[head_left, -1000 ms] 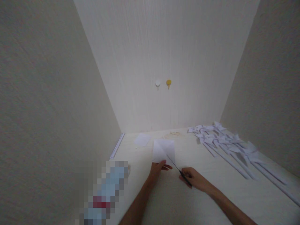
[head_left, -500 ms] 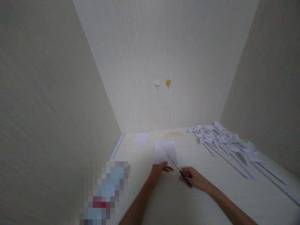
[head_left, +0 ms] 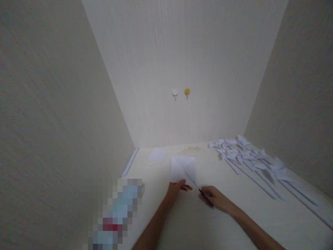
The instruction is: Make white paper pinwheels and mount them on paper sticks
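Plain white covers the square sheet [head_left: 179,168], the spare sheet [head_left: 157,155], the pinwheels [head_left: 229,152] and their sticks [head_left: 260,185]. The scissors [head_left: 206,199] are black-handled. Worktop [head_left: 156,173]: off-white, tan-smudged. The back wall [head_left: 215,69] is pale grey, finely streaked vertically; one hook [head_left: 175,92] white, its neighbouring hook [head_left: 187,91] yellow.

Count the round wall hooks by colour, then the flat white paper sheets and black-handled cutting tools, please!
Round yellow wall hook: 1
Round white wall hook: 1
Flat white paper sheets: 2
Black-handled cutting tool: 1
Total: 5
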{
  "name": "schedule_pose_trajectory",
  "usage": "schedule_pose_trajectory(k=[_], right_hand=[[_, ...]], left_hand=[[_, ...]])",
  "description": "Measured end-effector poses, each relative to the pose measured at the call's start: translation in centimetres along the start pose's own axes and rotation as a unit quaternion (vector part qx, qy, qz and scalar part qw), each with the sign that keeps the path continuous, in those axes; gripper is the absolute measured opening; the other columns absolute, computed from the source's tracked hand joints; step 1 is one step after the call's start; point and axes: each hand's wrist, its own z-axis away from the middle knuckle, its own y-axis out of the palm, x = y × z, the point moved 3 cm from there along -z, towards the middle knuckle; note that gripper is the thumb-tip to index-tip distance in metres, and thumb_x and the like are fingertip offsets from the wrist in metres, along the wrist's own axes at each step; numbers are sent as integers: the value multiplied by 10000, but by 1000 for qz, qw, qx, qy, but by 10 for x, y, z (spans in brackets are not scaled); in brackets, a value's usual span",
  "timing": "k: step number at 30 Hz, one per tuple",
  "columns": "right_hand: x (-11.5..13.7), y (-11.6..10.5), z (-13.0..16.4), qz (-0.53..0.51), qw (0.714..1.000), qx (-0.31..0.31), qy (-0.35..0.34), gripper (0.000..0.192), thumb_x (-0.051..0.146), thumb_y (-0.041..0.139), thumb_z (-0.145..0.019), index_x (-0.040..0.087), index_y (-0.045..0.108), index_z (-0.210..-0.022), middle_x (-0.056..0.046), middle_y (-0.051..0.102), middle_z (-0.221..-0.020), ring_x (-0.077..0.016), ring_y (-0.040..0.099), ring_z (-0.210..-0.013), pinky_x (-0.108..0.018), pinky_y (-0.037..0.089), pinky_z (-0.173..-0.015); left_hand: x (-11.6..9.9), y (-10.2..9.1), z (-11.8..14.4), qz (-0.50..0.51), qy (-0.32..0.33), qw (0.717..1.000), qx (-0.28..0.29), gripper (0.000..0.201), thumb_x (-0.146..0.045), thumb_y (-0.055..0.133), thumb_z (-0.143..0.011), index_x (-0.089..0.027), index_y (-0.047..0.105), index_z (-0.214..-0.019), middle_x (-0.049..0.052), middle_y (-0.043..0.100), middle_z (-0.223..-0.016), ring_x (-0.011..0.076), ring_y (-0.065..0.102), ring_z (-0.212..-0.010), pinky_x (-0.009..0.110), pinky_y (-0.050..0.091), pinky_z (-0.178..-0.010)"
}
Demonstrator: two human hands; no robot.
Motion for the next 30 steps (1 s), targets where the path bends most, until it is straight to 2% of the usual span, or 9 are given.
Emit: schedule_pose_trajectory(k=[26,30], right_hand=[[-7,0,-2,3,1000,0,-8,327,405,437,-729,179,360,-506,58,376,-431,-75,365,-400,-191,269,-395],[-8,1,-3,1,1000,3,-7,345,425,427,-726,181,354,-493,57,373,-419,-74,357,-388,-193,258,-384]], left_hand=[[9,-4,-4,8,-2,1000,-7,259,-348,530,-645,-130,574,-513,50,650,-536,163,578,-519,268,430,-553],[10,-4,-4,-14,0,1000,-5,293,-365,517,-652,-127,582,-494,62,656,-554,163,579,-528,264,432,-575]])
